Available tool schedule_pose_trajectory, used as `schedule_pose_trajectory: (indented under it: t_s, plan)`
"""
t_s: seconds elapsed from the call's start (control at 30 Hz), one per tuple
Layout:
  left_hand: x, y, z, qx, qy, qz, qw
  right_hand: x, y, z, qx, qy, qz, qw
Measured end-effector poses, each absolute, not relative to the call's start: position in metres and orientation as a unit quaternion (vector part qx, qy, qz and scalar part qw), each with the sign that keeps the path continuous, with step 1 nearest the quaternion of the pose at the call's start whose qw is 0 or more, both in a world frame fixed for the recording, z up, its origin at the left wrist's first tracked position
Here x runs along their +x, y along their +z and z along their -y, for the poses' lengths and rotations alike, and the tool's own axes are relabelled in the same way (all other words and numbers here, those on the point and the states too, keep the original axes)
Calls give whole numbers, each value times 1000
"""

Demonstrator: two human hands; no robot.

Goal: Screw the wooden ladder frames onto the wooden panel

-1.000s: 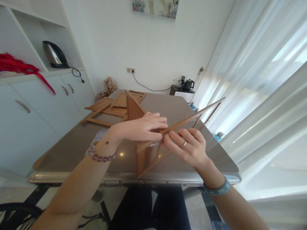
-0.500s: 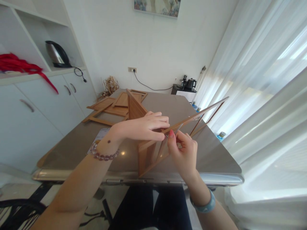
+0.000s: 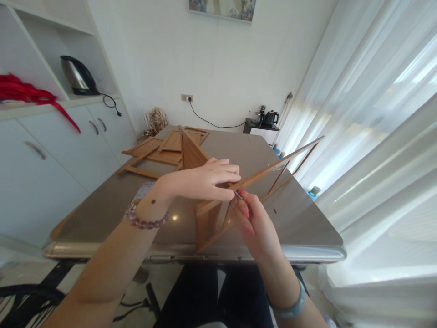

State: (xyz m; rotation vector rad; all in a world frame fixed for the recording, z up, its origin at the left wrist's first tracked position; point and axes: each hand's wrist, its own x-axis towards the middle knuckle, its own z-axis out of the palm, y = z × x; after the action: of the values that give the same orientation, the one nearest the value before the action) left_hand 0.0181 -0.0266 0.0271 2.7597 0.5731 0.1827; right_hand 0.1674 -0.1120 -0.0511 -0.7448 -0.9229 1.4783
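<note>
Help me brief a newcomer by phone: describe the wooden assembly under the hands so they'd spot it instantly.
Find the big grey table, then its near side, where the left hand and right hand come together. The wooden assembly is under them. Unlike the flat wooden pieces farther back, it stands up, one long rail slanting out right.

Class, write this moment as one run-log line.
left hand: holds wooden frame at joint; right hand: pinches thin metal piece there; wooden panels: on table, far left
</note>
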Motion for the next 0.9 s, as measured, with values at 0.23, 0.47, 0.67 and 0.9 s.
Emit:
schedule_pose_trajectory:
  t_s: [0.23,0.47,0.67,0.9]
  plan:
    - [17,26,25,966,64,-198,155,159,-43,125,-256,686,349,585]
    - [17,28,27,964,59,-202,161,172,-51,131,-355,522,381,675]
    - [17,27,29,960,80,-206,170,200,-89,133,-519,212,571,599]
    - [12,25,33,931,109,-256,236,224,-119,115,-531,125,602,582]
